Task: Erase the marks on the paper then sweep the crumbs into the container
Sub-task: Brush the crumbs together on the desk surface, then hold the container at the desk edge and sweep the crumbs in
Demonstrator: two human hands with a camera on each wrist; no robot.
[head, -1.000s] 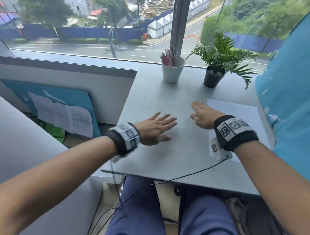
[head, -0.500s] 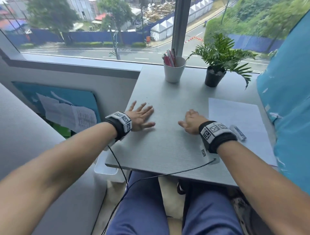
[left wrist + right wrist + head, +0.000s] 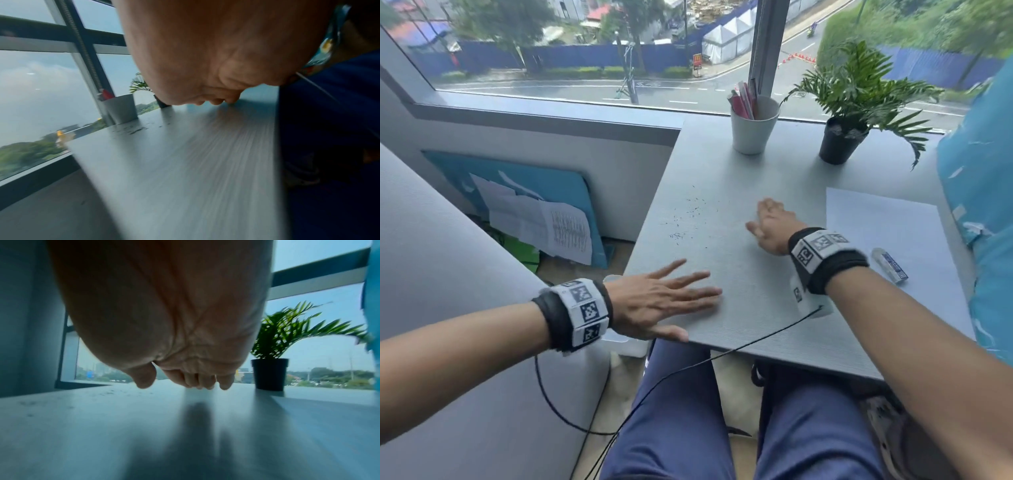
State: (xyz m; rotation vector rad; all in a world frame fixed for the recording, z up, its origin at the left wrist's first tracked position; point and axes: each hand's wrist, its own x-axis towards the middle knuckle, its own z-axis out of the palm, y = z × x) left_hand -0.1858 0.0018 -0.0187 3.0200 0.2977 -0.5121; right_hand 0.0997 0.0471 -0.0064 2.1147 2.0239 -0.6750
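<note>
Dark eraser crumbs lie scattered over the left middle of the grey table; they also show as specks ahead of my left wrist. My left hand lies flat with spread fingers at the table's near left corner, holding nothing. Right of the crumbs, my right hand rests on the table, its fingertips touching the surface, empty. The white paper lies at the right, with the eraser on its near edge. A white container sits below the table's left edge, mostly hidden by my left hand.
A white cup of pens and a potted plant stand at the back by the window. A blue padded panel borders the table's right side. A black cable crosses the near edge above my knees.
My left hand has drawn back from the table's left middle to its near corner, uncovering the crumbs. My right hand has shifted left, off the paper's edge.
</note>
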